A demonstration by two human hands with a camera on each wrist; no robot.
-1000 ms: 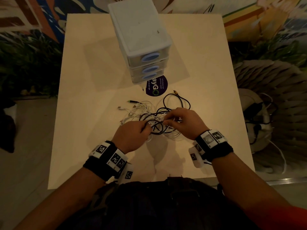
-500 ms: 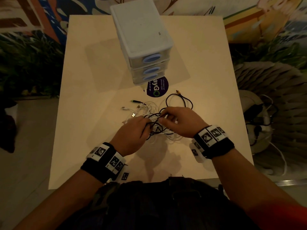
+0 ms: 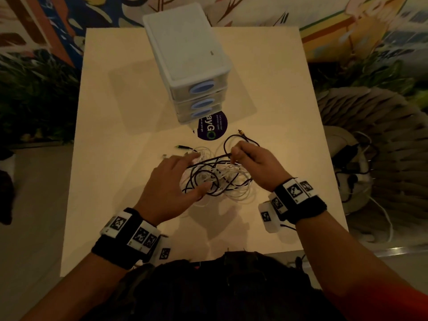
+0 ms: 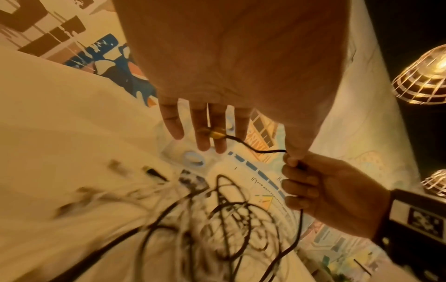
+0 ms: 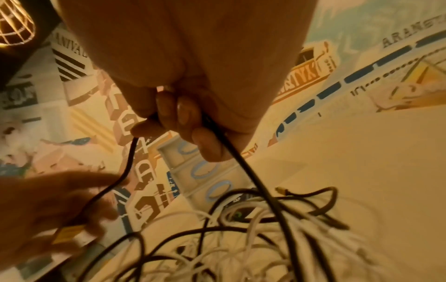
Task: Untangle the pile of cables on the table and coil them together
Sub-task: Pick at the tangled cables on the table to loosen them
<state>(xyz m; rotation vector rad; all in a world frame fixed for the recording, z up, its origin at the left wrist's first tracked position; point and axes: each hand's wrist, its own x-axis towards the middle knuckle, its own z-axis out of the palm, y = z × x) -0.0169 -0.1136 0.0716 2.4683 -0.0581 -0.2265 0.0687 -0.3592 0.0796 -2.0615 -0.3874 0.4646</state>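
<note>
Near the white plastic drawer unit (image 3: 187,54), the right hand (image 3: 254,163) pinches a thin black cable (image 3: 208,159); the left hand's (image 3: 171,181) fingers (image 4: 201,131) are spread. Light, limp, snag-prone, it probably handles best gripped near its gold plug (image 4: 216,134).

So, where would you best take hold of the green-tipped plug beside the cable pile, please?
Pinch the green-tipped plug by its stiff body, coming from the left with the left hand. It lies flat outside the tangle, its cord trailing into it. The right hand holds a black cable.
</note>
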